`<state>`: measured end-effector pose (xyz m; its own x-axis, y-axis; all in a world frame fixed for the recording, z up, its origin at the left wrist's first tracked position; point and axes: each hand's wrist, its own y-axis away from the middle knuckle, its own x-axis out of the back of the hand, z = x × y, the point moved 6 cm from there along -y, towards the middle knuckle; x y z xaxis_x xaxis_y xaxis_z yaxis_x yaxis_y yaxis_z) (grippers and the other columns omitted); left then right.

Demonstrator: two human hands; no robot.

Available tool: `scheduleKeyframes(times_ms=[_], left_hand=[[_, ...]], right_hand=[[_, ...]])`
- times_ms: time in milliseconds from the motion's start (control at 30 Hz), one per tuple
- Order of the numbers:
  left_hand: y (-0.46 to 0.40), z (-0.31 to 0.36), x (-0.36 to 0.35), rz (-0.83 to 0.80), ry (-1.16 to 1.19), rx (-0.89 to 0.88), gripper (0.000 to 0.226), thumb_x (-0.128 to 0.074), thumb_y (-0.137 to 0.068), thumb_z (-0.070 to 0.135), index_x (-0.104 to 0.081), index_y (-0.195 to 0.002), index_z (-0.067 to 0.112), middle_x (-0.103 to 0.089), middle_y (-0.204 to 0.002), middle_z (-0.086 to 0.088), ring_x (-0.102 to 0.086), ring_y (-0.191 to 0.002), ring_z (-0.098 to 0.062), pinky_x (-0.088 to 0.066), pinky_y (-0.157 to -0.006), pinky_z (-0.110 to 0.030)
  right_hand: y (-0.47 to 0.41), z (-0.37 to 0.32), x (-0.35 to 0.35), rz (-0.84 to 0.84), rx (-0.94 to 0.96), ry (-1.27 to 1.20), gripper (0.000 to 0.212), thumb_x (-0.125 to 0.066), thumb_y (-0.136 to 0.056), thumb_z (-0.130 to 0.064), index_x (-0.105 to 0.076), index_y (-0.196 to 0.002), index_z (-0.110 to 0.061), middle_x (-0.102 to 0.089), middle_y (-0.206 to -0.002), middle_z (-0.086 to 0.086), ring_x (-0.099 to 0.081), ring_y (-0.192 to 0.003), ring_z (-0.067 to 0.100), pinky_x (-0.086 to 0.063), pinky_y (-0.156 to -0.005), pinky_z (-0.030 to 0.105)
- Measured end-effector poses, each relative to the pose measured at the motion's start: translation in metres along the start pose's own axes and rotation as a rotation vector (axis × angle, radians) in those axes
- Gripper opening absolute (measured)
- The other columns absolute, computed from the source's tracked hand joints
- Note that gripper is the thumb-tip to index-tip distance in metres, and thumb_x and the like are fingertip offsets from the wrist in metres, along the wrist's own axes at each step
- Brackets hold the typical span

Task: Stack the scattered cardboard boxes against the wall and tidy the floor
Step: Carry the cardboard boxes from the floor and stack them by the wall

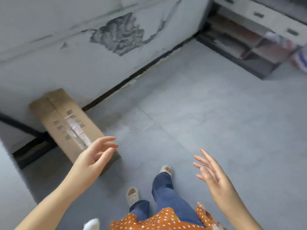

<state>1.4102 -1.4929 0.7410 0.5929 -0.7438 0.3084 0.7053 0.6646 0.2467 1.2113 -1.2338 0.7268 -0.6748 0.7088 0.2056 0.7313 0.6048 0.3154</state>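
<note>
Left hand (95,156) and right hand (211,174) empty, cardboard box (66,123) against wall (49,47)

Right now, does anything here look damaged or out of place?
Yes. The wall has a big patch of peeled paint, and cracked plaster runs along its base. One taped box lies on the floor, one end at the wall and askew to it. Both hands are open and empty: left hand, right hand.
</note>
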Motion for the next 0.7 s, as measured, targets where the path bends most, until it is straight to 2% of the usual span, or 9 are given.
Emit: scheduleKeyframes(times_ms=[100, 167, 267, 333, 400, 467, 533, 700], left_hand=[[-0.003, 0.029, -0.045, -0.096, -0.03, -0.084, 0.02, -0.057, -0.091, 0.04, -0.061, -0.109, 0.032, -0.07, -0.101, 0.014, -0.065, -0.096, -0.001, -0.047, -0.08, -0.009], [0.002, 0.052, -0.085, -0.168, -0.051, -0.135, 0.03, -0.058, -0.089, 0.045, -0.059, -0.11, 0.024, -0.07, -0.1, 0.013, -0.065, -0.095, -0.003, -0.047, -0.08, -0.01], [0.012, 0.077, -0.15, -0.289, -0.088, -0.187, 0.048, -0.05, -0.072, 0.058, -0.062, -0.107, 0.028, -0.071, -0.101, 0.011, -0.066, -0.096, -0.006, -0.05, -0.086, -0.02], [0.022, 0.089, -0.205, -0.397, -0.118, -0.201, 0.036, -0.052, -0.073, 0.057, -0.063, -0.102, 0.04, -0.071, -0.102, 0.012, -0.065, -0.097, -0.004, -0.049, -0.087, -0.022], [0.035, 0.098, -0.264, -0.501, -0.16, -0.216, 0.013, -0.058, -0.086, 0.043, -0.059, -0.097, 0.05, -0.07, -0.1, 0.017, -0.064, -0.095, 0.0, -0.047, -0.085, -0.017], [0.05, 0.108, -0.326, -0.591, -0.184, -0.235, 0.023, -0.057, -0.094, 0.029, -0.058, -0.097, 0.052, -0.069, -0.099, 0.02, -0.064, -0.094, 0.003, -0.045, -0.082, -0.014], [0.068, 0.12, -0.391, -0.673, -0.221, -0.238, 0.023, -0.054, -0.096, 0.023, -0.061, -0.1, 0.045, -0.069, -0.1, 0.019, -0.064, -0.096, 0.002, -0.045, -0.082, -0.012], [0.123, 0.149, -0.529, -0.872, -0.252, -0.308, 0.022, -0.049, -0.092, 0.025, -0.061, -0.109, 0.034, -0.07, -0.102, 0.014, -0.064, -0.098, 0.0, -0.047, -0.086, -0.014]], right_hand=[[0.045, 0.024, 0.048, 0.209, -0.022, -0.091, 0.095, -0.059, -0.047, -0.09, -0.047, -0.127, -0.04, -0.06, -0.125, -0.011, -0.059, -0.112, 0.0, -0.047, -0.098, 0.031], [0.075, 0.042, 0.082, 0.353, -0.029, -0.156, 0.097, -0.06, -0.046, -0.09, -0.047, -0.126, -0.037, -0.06, -0.125, -0.008, -0.061, -0.109, 0.0, -0.051, -0.092, 0.024], [0.119, 0.07, 0.128, 0.513, -0.048, -0.219, 0.096, -0.059, -0.047, -0.09, -0.047, -0.127, -0.038, -0.061, -0.124, -0.008, -0.061, -0.109, 0.0, -0.052, -0.088, 0.021], [0.153, 0.092, 0.163, 0.601, -0.07, -0.251, 0.093, -0.059, -0.049, -0.09, -0.047, -0.127, -0.041, -0.062, -0.124, -0.01, -0.06, -0.111, 0.001, -0.051, -0.092, 0.026], [0.187, 0.118, 0.202, 0.68, -0.097, -0.259, 0.087, -0.058, -0.05, -0.09, -0.049, -0.125, -0.047, -0.063, -0.122, -0.012, -0.06, -0.113, 0.001, -0.049, -0.095, 0.029], [0.223, 0.142, 0.243, 0.751, -0.128, -0.248, 0.073, -0.056, -0.051, -0.091, -0.051, -0.118, -0.061, -0.063, -0.12, -0.019, -0.059, -0.114, 0.001, -0.048, -0.096, 0.03], [0.261, 0.164, 0.286, 0.826, -0.154, -0.248, 0.067, -0.054, -0.052, -0.091, -0.05, -0.114, -0.067, -0.061, -0.12, -0.025, -0.059, -0.114, 0.001, -0.048, -0.096, 0.03], [0.341, 0.211, 0.364, 0.978, -0.243, -0.303, 0.09, -0.051, -0.049, -0.093, -0.045, -0.126, -0.046, -0.061, -0.117, -0.026, -0.059, -0.111, -0.002, -0.047, -0.098, 0.035]])
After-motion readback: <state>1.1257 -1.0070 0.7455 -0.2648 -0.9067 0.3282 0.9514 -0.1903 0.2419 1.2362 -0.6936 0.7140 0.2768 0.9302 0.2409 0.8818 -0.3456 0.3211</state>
